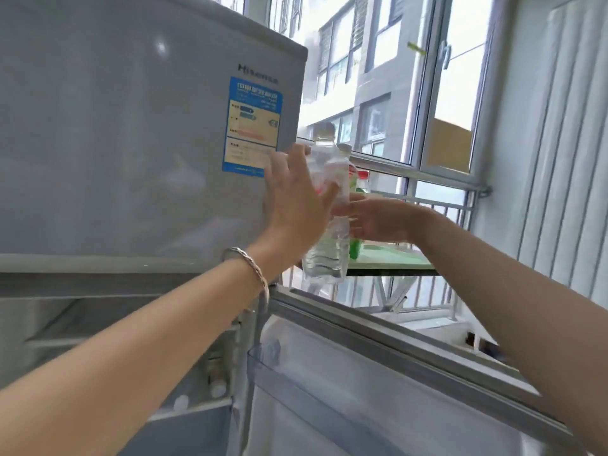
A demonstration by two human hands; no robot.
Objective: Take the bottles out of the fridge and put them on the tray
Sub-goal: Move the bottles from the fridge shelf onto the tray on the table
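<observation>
A clear water bottle [327,251] hangs upright in the air just right of the grey fridge [115,143], between my two hands. My right hand [378,222] is wrapped around its middle from the right. My left hand [292,199], with a silver bracelet on the wrist, is held flat against the bottle's left side with fingers spread and not curled around it. Behind the bottle a green tray [394,258] rests on a small table, and a green bottle with a red cap [361,181] stands on it. Two white bottle caps [217,388] show inside the open lower compartment.
The lower fridge door [378,373] stands open toward me under my right arm, with a transparent door shelf [263,353]. A window and metal railing [437,205] lie behind the tray. A white ribbed wall panel [559,159] fills the right side.
</observation>
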